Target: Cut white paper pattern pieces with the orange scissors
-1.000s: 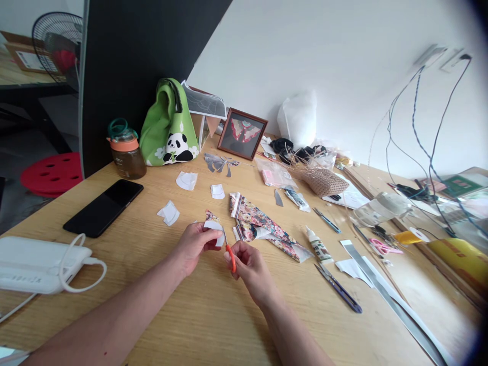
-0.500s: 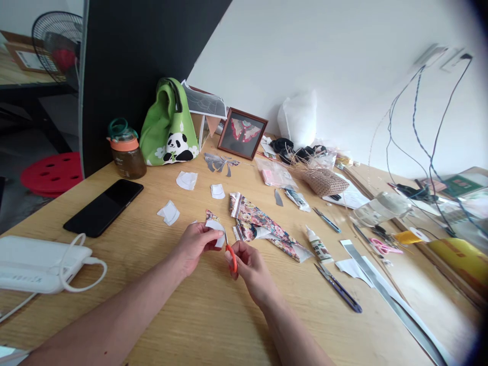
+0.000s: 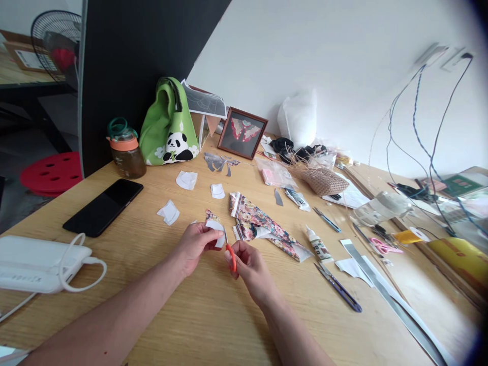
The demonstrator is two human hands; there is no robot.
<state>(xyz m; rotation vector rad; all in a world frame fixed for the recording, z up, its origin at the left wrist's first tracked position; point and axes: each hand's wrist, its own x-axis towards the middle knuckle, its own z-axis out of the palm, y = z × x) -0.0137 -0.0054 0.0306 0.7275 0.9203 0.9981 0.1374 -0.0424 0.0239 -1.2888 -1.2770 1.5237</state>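
Between the thumb and fingers of my left hand (image 3: 198, 245) is a small piece of floral fabric (image 3: 212, 216) with a white paper piece (image 3: 215, 230) against it. My right hand (image 3: 247, 267) grips orange-handled scissors (image 3: 232, 258), their blades pointing up beside the right edge of the white piece. How far the blades are apart is too small to tell. Just beyond my right hand lies a larger folded strip of floral fabric (image 3: 267, 223). White cut pieces (image 3: 169, 212) lie on the table beyond my left hand.
At left are a black phone (image 3: 104, 207), a white power bank (image 3: 38, 263) with its cable, and a bottle (image 3: 127, 155). A glue bottle (image 3: 318, 244), thread snips (image 3: 337, 286) and long grey strips (image 3: 385, 284) lie at right. A framed butterfly (image 3: 243, 133) leans at the back.
Both hands keep almost the same place and grip. The scissors' orange handles look slightly closer together; otherwise hardly anything differs.
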